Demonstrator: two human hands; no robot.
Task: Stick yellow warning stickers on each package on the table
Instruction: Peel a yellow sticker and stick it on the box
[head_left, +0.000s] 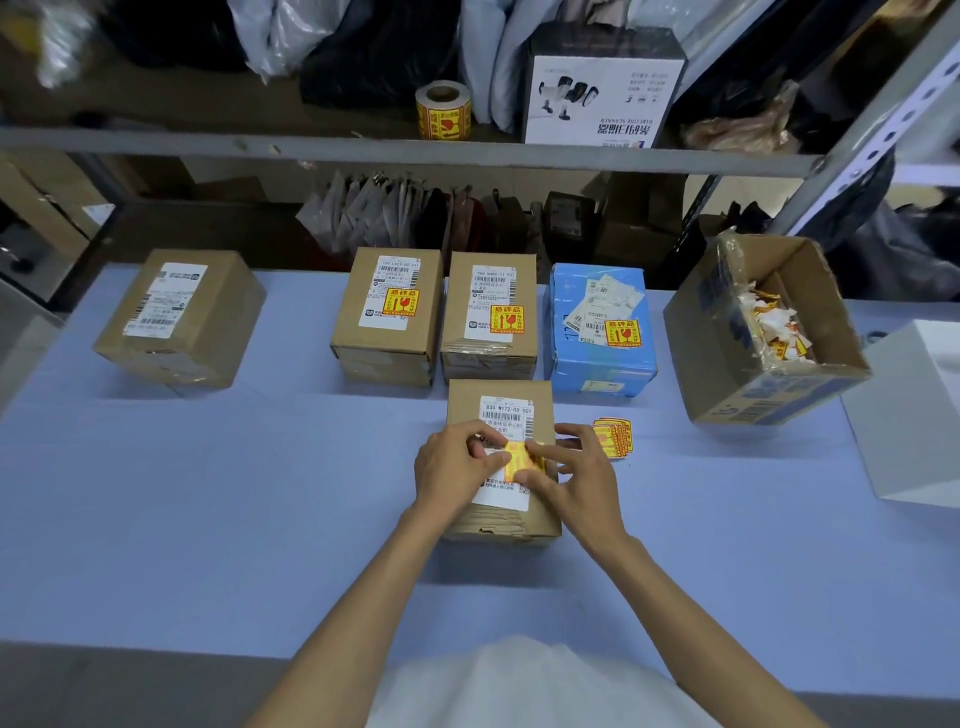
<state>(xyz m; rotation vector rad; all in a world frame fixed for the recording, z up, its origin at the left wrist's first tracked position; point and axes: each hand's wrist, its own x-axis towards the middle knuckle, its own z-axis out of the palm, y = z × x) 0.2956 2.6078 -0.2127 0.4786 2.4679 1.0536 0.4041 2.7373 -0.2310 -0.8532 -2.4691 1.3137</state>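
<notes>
My left hand (453, 470) and right hand (579, 480) pinch the yellow warning sticker (519, 461) over the centre carton (463, 408); uneven pressing risks creases.

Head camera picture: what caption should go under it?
Left hand and right hand hold a yellow sticker over the nearest package; the blue package behind already has one.

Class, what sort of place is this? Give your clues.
Probably a parcel dispatch room: labelled cardboard packages on the table, a roll of yellow warning stickers on the shelf, a barcode scanner box.
</notes>
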